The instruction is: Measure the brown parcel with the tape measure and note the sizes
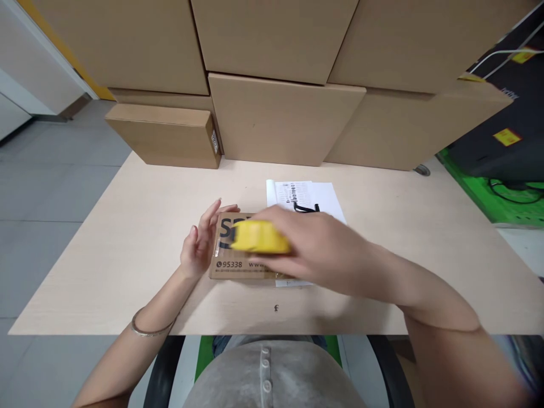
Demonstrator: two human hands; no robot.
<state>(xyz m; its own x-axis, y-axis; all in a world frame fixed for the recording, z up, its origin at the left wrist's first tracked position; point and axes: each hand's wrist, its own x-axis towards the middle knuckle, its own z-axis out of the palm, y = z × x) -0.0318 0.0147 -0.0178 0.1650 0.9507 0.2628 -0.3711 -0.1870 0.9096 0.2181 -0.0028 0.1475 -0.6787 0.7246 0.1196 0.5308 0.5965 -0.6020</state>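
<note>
Pale wood-grain bench (pixel 106 272) fills most of our view, grey floor tiles (pixel 55 187) off to the left. Back edge is walled by big cartons (pixel 272 34): three across the top, two plainly visible below, plus a sliver of another behind one flatter carton (pixel 170 136) at the lower left. Our main item, one small carton (pixel 242 264), lies near the bench's front, in front of us: plain brown, flat, shiny clear tape at its left end, bold dark lettering partly covered, "95338" beside a phone symbol, then "www". One yellow thing (pixel 260 237) sits above its top face: bright, chunky, motion-blurred; we can't tell if it touches. Right hand (pixel 301 243) is closed round that yellow thing, blurred too. Left hand (pixel 202 241) isn't gripping; fingers loosely extended along the carton's left end. We count two hands, one thin bangle (pixel 148 334). White papers (pixel 329 198) lie just behind, sheet count unclear, one black item (pixel 306 208) on them. Far right: one dark machine (pixel 480 147), two yellow labels (pixel 507 137).
</note>
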